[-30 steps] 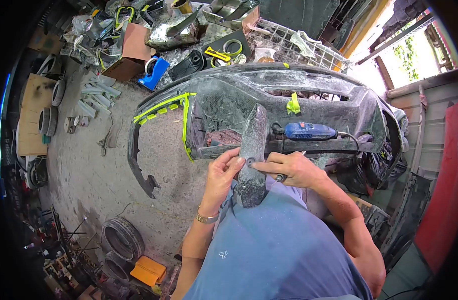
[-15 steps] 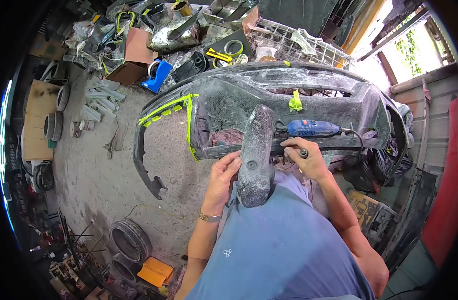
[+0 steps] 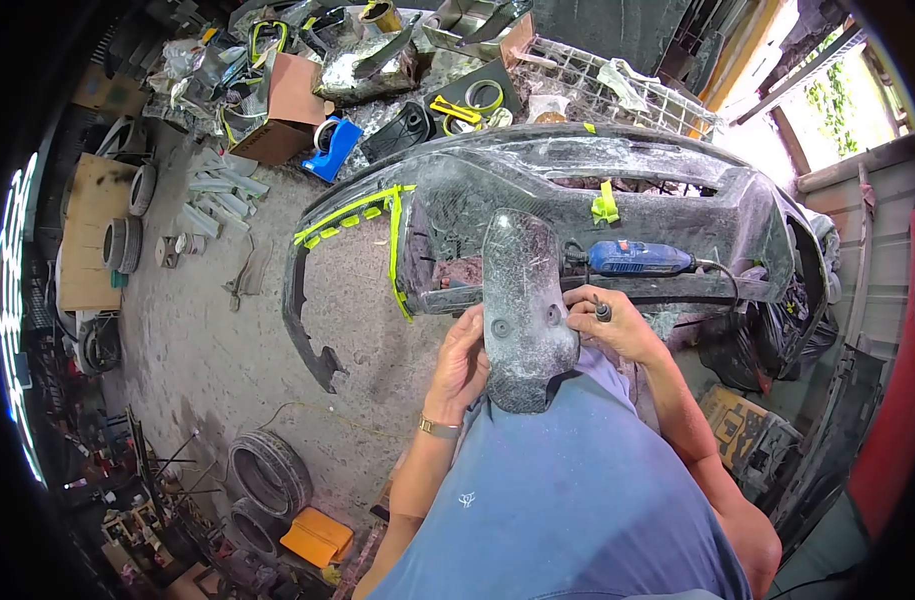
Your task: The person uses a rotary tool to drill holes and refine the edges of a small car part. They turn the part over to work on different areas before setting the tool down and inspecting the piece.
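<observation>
A dusty dark curved part (image 3: 522,290) with two round holes stands upright against the blue shirt. My left hand (image 3: 461,362) grips its left edge. On its right edge rests my right hand (image 3: 617,325), which also holds the thin dark handpiece (image 3: 602,311) of a rotary tool between its fingers. Behind the part lies a large scuffed car bumper (image 3: 457,190), with yellow-green tape (image 3: 394,250) around its left opening. The blue rotary tool body (image 3: 639,257) sits on the bumper, its cord running off to the right.
A cluttered bench beyond the bumper holds a cardboard box (image 3: 285,100), a blue tape dispenser (image 3: 331,150) and a wire rack (image 3: 617,85). Tyres (image 3: 269,474) and an orange object (image 3: 316,537) lie lower left. Black bags (image 3: 742,350) sit at right.
The curved part has turned so its broad face and second hole show. Both hands stay at its edges. The whole view has shifted slightly, moving the scene to the right.
</observation>
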